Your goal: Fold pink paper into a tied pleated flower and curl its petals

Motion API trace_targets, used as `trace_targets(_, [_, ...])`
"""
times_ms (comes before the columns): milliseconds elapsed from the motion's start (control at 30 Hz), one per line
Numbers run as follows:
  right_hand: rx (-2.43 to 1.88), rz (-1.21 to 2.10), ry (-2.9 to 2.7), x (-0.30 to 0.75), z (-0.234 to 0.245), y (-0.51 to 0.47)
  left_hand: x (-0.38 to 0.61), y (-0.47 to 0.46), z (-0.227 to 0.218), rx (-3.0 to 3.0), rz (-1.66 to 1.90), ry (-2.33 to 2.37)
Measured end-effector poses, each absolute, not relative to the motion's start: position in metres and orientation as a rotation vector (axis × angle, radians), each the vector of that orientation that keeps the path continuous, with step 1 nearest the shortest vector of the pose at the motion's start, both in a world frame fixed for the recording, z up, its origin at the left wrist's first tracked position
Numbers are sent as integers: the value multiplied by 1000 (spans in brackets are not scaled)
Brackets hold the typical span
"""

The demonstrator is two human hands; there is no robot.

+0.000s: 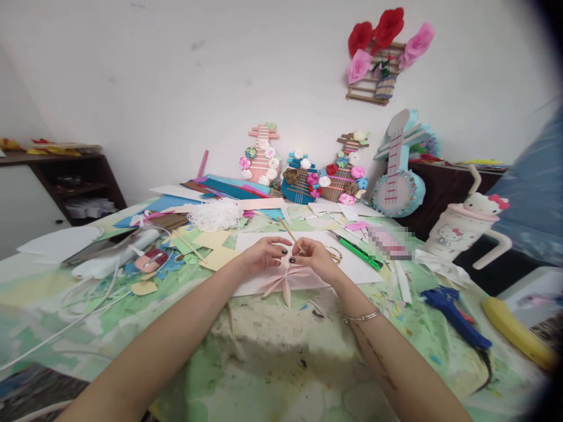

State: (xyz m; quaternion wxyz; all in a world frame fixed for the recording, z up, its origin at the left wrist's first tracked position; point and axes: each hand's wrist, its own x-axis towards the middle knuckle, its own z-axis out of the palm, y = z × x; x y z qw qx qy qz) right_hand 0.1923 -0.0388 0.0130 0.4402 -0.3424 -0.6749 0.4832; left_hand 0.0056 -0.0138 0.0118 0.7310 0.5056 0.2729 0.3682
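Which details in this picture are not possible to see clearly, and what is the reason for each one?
All in the head view:
Upper part of the pink folded paper: partly covered by the left hand and right hand.
Lower end of the thin stick: hidden by the right hand's fingers.
Flat pink item: blurred by mosaic squares.
Blue fabric: blurred, cut off by the dark right edge.
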Motion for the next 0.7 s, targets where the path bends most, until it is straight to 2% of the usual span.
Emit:
trace_targets(267, [-823,1261,-1702,194,18,-42,7,-12,11,1076,831,673])
trace_targets(500, [-908,1115,-1718,194,18,-42,7,-13,11,1090,836,691])
trace_targets(700, [-800,1195,-1665,192,20,-43,9,-13,12,1090,854,684])
